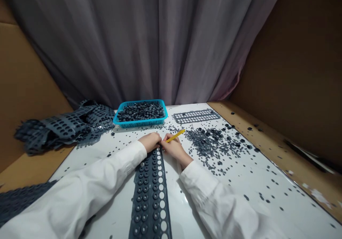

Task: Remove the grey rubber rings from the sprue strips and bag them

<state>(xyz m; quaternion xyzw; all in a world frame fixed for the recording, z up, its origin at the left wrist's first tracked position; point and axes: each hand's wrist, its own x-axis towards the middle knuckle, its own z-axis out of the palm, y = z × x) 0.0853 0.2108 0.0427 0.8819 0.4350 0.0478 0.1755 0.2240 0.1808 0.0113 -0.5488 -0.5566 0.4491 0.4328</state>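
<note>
A long dark grey rubber sheet (149, 192) lies lengthwise before me, with rows of round ring-shaped pieces in it. Along its right side runs a column of open holes, white showing through. At the far end of the sheet, my left hand (151, 141) is closed, its bent fingers gripping the edge. My right hand (173, 148) is closed around a slim yellow pen-like tool (175, 136), its upper end pointing up and right. The tool's lower tip is hidden between the hands, which are close together. White sleeves cover both forearms.
A blue basket (115, 120) full of small dark rings stands at the back. A punched-out sheet (197, 116) lies back right, near a spread pile of small dark discs (205, 142). Crumpled perforated sheets (64, 125) are heaped left. Another dark sheet (24, 198) lies front left.
</note>
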